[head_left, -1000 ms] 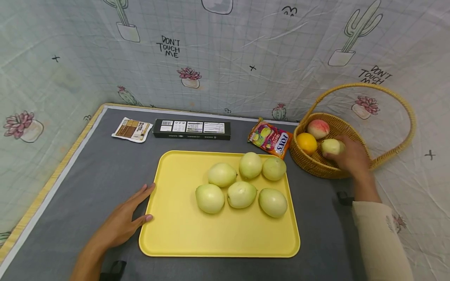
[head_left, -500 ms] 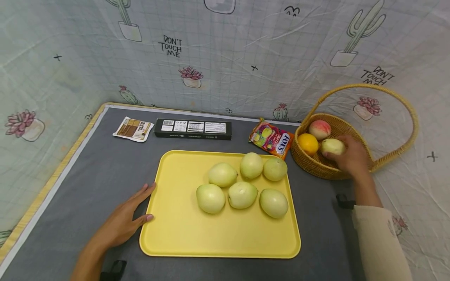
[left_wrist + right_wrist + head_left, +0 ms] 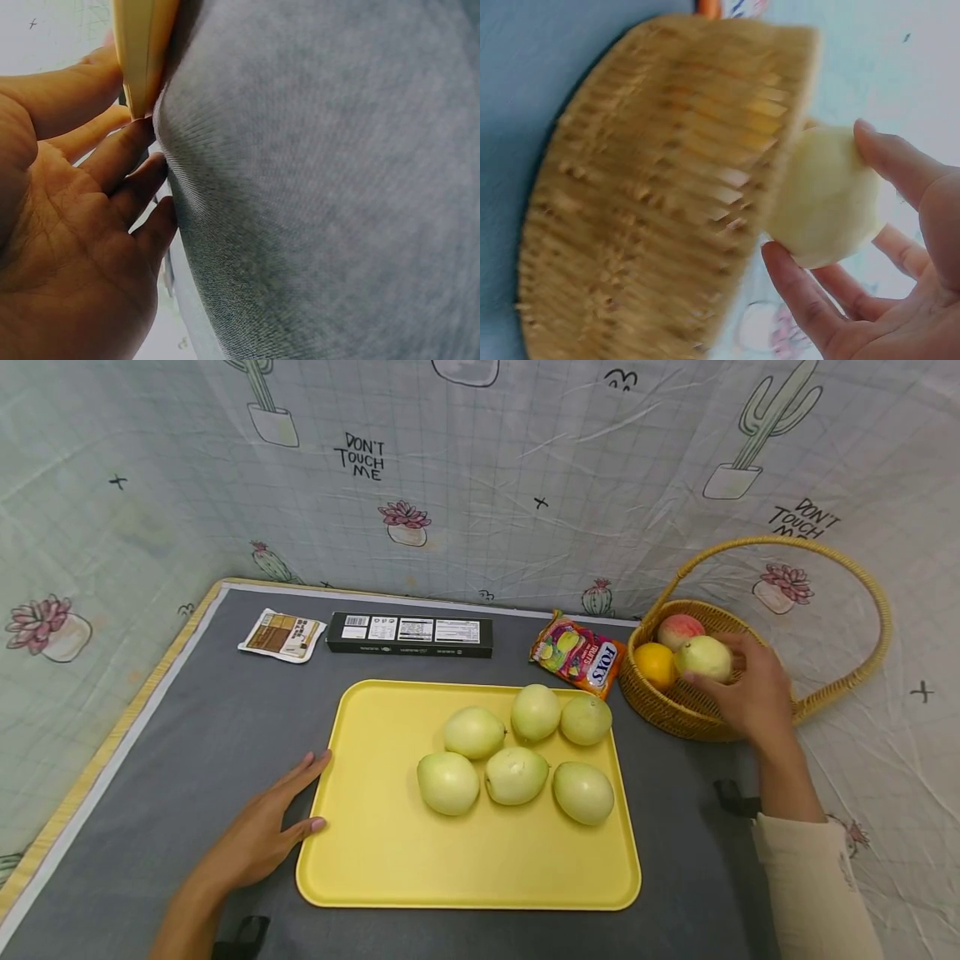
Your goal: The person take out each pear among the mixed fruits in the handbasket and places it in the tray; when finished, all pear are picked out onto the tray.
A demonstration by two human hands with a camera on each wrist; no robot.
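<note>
My right hand grips a pale green pear just above the inside of the wicker basket; the right wrist view shows fingers and thumb curled around that pear beside the basket's rim. An orange and a peach lie in the basket. My left hand lies flat on the grey mat, fingertips touching the left edge of the yellow tray, which holds several pale green pears.
A candy bag lies between tray and basket. A black box and a small packet sit at the back of the grey mat. Cactus-print cloth walls stand behind and at both sides. The basket's tall handle arches over my right hand.
My right hand has lifted the pear a little, up and out of the basket's bowl. The left hand and the tray have stayed still.
</note>
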